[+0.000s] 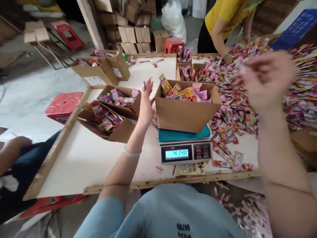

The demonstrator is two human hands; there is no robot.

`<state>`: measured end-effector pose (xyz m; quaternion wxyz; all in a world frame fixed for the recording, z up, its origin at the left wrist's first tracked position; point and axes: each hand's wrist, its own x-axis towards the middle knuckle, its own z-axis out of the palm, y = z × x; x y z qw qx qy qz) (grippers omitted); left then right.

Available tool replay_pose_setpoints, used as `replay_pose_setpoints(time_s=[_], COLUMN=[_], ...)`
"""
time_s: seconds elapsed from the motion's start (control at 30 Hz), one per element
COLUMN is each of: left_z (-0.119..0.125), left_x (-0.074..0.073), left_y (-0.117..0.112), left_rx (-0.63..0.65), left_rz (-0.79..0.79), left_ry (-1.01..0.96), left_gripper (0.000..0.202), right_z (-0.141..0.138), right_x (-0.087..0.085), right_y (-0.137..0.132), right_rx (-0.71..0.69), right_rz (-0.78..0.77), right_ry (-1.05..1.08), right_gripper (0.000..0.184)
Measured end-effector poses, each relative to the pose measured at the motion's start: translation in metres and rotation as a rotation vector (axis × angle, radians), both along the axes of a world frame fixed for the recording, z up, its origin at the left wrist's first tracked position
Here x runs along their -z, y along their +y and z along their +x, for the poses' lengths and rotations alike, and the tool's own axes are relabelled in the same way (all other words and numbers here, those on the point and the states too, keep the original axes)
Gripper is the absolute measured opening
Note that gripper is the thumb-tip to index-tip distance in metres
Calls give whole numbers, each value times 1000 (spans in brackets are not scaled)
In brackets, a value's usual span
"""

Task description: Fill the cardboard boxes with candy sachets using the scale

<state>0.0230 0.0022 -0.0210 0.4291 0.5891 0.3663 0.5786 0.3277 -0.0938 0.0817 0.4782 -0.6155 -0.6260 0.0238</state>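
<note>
A cardboard box [185, 114] filled with small candy packets [184, 93] stands on the teal platform of a digital scale [187, 152], whose display is lit. Just left of that box is my left hand [146, 105], fingers stretched out and holding nothing; a ring is on one finger and a pale bangle circles the wrist. My right hand [271, 77] is raised over the large heap of packets [237, 112] on the right. It is smeared by motion, so whether anything is between its fingers is unclear.
Left on the white table [99, 168] stand open boxes of packets [109, 120], with more cartons [99, 71] behind. At the far side a person in yellow [223, 23] reaches into the heap. Another person's hand [19, 142] is at left. A red stool [64, 105] stands beside the table.
</note>
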Motion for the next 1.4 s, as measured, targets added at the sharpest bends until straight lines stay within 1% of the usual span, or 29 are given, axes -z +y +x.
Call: replay_pose_setpoints(time_s=[0.03, 0.07, 0.1, 0.13, 0.17, 0.2, 0.27, 0.3, 0.33, 0.47, 0.57, 0.7, 0.83, 0.93, 0.97, 1.1, 1.17, 1.3, 1.4], left_z=[4, 8, 11, 12, 13, 12, 9, 7, 5, 2, 6, 11, 12, 11, 11, 12, 13, 14, 13], left_x=[-4, -7, -9, -11, -11, -12, -11, -11, -10, -12, -13, -14, -17, -20, -20, -20, -19, -18, -17], left_y=[3, 5, 5, 4, 1, -2, -8, -11, -13, -15, -12, -11, -12, -13, -12, -11, -10, -9, -9], left_rx=[1, 7, 14, 20, 24, 24, 20, 18, 19, 39, 55, 30, 1, -17, -26, -21, -14, -13, -15], left_rz=[40, 81, 119, 150, 176, 196, 224, 237, 249, 285, 296, 290, 289, 287, 285, 258, 243, 228, 233], left_ry=[2, 10, 23, 39, 57, 71, 90, 95, 96, 76, 71, 82, 73, 80, 83, 76, 57, 36, 48], left_gripper=[80, 80, 79, 77, 74, 72, 68, 66, 65, 61, 60, 61, 60, 60, 60, 63, 63, 62, 63], right_z=[-19, -37, -54, -68, -79, -87, -92, -90, -85, -61, -50, -42, -31, -22, -20, -18, -19, -17, -13], right_x=[-11, -18, -21, -21, -18, -14, -5, -2, 0, -1, -4, -18, -35, -42, -43, -43, -42, -41, -40], right_y=[15, 31, 47, 61, 73, 82, 89, 89, 87, 77, 75, 76, 77, 78, 78, 73, 70, 72, 78], right_rx=[-144, -293, -417, -510, -572, -619, -709, -743, -754, -658, -608, -552, -523, -490, -477, -469, -455, -434, -421], right_rz=[-130, -275, -403, -501, -567, -599, -596, -583, -560, -391, -320, -274, -239, -151, -130, -164, -146, -109, -72], right_ry=[-98, -222, -347, -456, -535, -575, -559, -530, -495, -284, -171, -184, -234, -193, -176, -167, -146, -145, -151], right_gripper=[42, 48, 52, 52, 48, 41, 25, 21, 21, 39, 46, 39, 22, 17, 18, 12, 11, 16, 25])
